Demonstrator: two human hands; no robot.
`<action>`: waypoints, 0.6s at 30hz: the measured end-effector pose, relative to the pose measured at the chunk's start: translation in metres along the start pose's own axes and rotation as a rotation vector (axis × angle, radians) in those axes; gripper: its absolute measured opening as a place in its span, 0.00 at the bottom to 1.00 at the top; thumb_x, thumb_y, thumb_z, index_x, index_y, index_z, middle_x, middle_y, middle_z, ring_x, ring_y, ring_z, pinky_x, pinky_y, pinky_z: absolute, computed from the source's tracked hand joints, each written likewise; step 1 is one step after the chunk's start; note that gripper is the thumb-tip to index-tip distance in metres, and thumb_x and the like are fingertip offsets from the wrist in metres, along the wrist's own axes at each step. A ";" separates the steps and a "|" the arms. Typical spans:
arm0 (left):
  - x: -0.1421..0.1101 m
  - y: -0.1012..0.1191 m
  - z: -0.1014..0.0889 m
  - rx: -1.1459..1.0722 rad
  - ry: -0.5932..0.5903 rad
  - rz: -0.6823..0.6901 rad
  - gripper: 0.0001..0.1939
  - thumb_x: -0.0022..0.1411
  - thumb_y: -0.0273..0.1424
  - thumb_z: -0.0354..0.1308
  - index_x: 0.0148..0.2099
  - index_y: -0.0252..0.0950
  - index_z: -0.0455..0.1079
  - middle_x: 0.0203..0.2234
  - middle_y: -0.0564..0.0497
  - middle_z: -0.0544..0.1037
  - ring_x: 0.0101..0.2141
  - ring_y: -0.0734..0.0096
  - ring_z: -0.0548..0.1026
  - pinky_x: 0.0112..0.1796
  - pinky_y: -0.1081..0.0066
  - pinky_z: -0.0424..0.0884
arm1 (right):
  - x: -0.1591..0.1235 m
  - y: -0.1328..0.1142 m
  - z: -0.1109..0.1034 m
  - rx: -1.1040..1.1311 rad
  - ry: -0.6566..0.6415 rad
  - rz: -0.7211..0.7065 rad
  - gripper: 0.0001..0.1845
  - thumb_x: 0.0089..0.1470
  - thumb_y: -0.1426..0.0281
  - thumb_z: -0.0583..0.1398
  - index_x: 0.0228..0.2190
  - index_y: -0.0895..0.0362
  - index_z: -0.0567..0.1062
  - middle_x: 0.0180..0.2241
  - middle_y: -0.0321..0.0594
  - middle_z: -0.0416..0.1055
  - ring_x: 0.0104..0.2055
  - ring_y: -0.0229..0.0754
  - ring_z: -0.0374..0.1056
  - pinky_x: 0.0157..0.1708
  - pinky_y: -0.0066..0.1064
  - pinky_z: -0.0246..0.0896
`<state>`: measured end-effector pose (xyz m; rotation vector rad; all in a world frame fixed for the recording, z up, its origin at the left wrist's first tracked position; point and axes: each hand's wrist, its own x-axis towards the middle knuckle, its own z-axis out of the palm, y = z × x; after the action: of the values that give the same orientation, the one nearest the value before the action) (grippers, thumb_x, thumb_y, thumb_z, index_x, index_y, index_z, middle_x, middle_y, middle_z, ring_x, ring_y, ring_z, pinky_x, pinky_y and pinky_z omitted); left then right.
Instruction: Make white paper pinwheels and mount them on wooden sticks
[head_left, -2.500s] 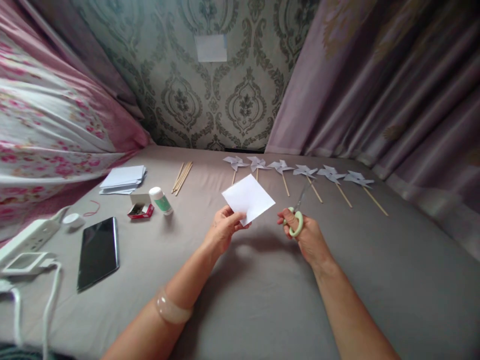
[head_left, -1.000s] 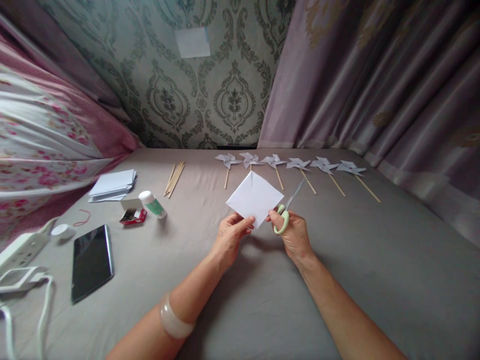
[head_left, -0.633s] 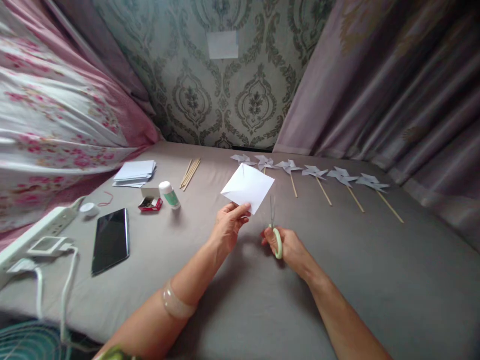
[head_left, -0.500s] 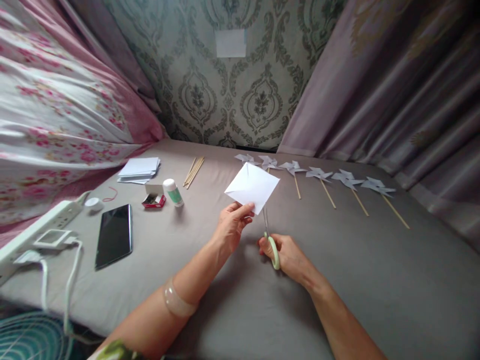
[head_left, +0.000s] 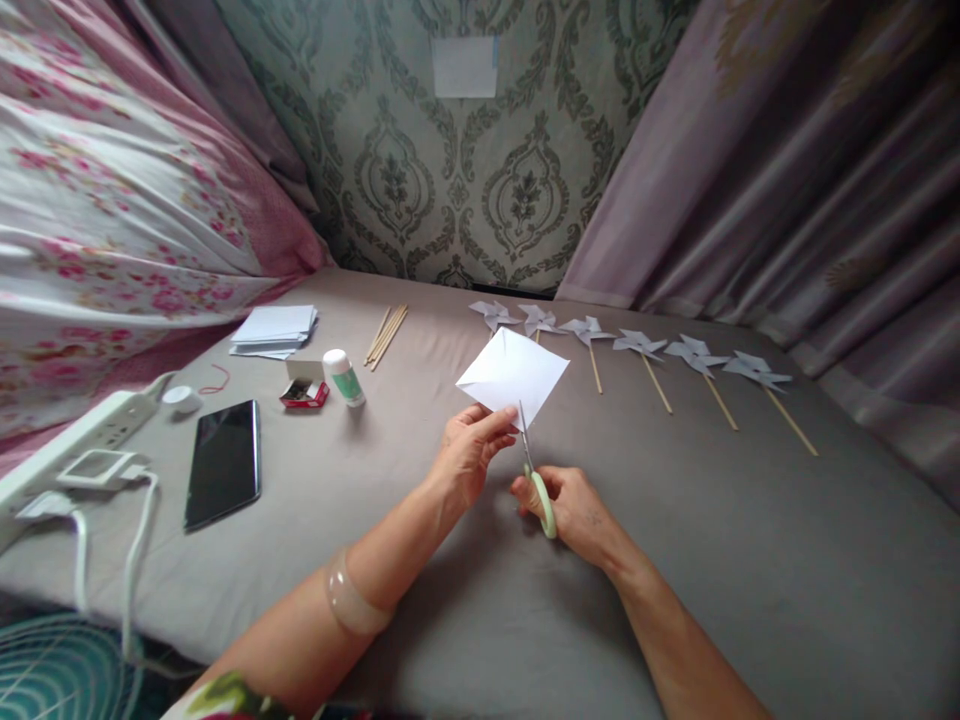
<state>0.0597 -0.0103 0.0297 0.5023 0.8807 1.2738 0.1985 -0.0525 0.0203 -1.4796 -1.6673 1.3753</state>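
Dark phone (head_left: 223, 466) near white power strip (head_left: 112, 430); floral fabric (head_left: 112, 200) at left, mauve curtain (head_left: 720, 190) at right.

Six pinwheels (head_left: 637, 343), six of them! One paper square (head_left: 514, 370), one pair of scissors (head_left: 545, 505), one stack of paper (head_left: 274, 328). One bundle of sticks (head_left: 388, 337), several in it, too close to count. And on we go: one phone (head_left: 223, 465), one bottle (head_left: 346, 383), one small box (head_left: 304, 400), one red string (head_left: 218, 385), one round cap (head_left: 181, 400), one power strip (head_left: 112, 430), two white cords (head_left: 81, 565), one bracelet (head_left: 351, 597), one sheet (head_left: 465, 68) on the wall (head_left: 397, 180)
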 end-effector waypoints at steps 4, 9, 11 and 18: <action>0.000 0.001 0.000 0.007 0.003 0.005 0.16 0.38 0.31 0.72 0.29 0.30 0.73 0.24 0.51 0.76 0.24 0.78 0.72 0.27 0.78 0.67 | -0.001 -0.003 -0.001 0.000 -0.005 -0.001 0.26 0.45 0.47 0.59 0.19 0.59 0.69 0.18 0.36 0.65 0.20 0.33 0.54 0.20 0.26 0.49; 0.000 0.001 -0.001 0.009 0.013 0.024 0.15 0.38 0.31 0.72 0.28 0.30 0.73 0.23 0.52 0.75 0.24 0.78 0.72 0.27 0.78 0.68 | -0.001 -0.003 -0.001 0.014 -0.004 0.018 0.26 0.44 0.47 0.59 0.19 0.59 0.69 0.18 0.35 0.64 0.20 0.32 0.53 0.20 0.27 0.49; 0.000 0.001 0.000 0.006 0.011 0.029 0.15 0.38 0.31 0.72 0.28 0.30 0.73 0.23 0.52 0.75 0.24 0.78 0.72 0.27 0.78 0.68 | -0.001 -0.003 -0.001 0.019 0.003 0.022 0.26 0.43 0.47 0.59 0.19 0.59 0.69 0.18 0.35 0.64 0.20 0.33 0.53 0.20 0.27 0.48; 0.000 0.001 0.001 0.003 0.013 0.035 0.16 0.37 0.32 0.73 0.28 0.30 0.73 0.23 0.52 0.75 0.24 0.79 0.71 0.27 0.78 0.67 | -0.001 -0.004 0.000 0.018 0.024 0.037 0.27 0.42 0.46 0.60 0.18 0.59 0.68 0.17 0.36 0.64 0.20 0.33 0.54 0.19 0.27 0.49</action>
<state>0.0596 -0.0103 0.0309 0.5134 0.8884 1.3090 0.1970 -0.0530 0.0246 -1.5181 -1.6157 1.3834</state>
